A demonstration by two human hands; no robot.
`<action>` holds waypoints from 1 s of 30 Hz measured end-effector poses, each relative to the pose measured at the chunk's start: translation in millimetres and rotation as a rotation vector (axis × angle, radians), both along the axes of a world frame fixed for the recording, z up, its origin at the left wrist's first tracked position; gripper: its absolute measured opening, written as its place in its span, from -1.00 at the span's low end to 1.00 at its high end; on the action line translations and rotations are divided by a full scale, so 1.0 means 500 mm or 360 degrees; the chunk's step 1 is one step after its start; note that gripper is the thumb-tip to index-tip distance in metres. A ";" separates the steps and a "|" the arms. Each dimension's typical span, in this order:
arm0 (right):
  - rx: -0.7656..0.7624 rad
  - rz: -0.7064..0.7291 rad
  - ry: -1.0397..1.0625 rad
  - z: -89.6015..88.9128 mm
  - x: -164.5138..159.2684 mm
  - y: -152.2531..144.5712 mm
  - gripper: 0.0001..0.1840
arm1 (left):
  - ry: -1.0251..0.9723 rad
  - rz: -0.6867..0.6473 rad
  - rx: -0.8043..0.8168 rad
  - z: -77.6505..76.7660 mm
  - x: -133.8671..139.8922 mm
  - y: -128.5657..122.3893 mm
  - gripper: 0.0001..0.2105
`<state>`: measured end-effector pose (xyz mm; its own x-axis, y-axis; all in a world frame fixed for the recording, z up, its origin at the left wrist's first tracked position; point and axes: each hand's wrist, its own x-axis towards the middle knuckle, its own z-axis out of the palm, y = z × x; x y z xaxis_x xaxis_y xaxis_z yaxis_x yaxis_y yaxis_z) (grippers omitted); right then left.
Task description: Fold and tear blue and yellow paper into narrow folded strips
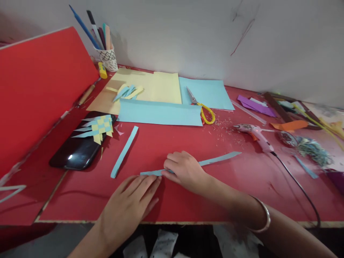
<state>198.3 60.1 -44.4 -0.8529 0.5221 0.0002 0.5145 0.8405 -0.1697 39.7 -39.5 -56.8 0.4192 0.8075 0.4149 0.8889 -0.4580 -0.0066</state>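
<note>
A long light-blue paper strip (221,158) lies crosswise on the red tabletop near its front edge. My right hand (186,171) is curled over the middle of this strip, fingers and thumb closed on it, hiding that stretch. Beside the strip's left end, my left hand (131,197) lies flat with outstretched fingers, the fingertips touching its near edge. Another, shorter blue strip (125,152) rests slanted to the left of both hands. Farther left, a woven piece of blue and yellow paper strips (102,125) sits on a black phone (75,152).
Behind the hands lie a folded blue sheet (159,112), yellow paper (166,86) and yellow-handled scissors (206,114). A pink glue gun (255,135) with a trailing cord is at right. A red board (45,89) leans at left, near a pen cup (108,59).
</note>
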 end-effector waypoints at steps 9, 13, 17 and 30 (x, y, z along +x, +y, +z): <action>0.0048 -0.0071 0.0028 -0.001 -0.002 -0.007 -0.76 | -0.0063 0.0111 -0.0246 -0.009 0.005 -0.018 -0.47; 0.0022 -0.0018 0.0145 -0.009 0.021 0.002 -0.76 | -0.0002 0.0222 -0.0352 -0.006 0.006 -0.024 -0.51; -0.0034 0.0008 0.0368 -0.013 0.067 0.020 -0.71 | 0.0036 0.0274 -0.0387 0.000 0.010 -0.025 -0.53; 0.0130 0.0124 0.0565 -0.007 0.126 0.017 -0.72 | 0.0120 0.0086 -0.0093 0.001 0.009 -0.015 -0.57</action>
<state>261.4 68.8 -47.7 -0.8294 0.4416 0.3422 0.3696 0.8930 -0.2566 44.2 -47.0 -56.4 0.4026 0.8518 0.3351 0.9103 -0.4109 -0.0492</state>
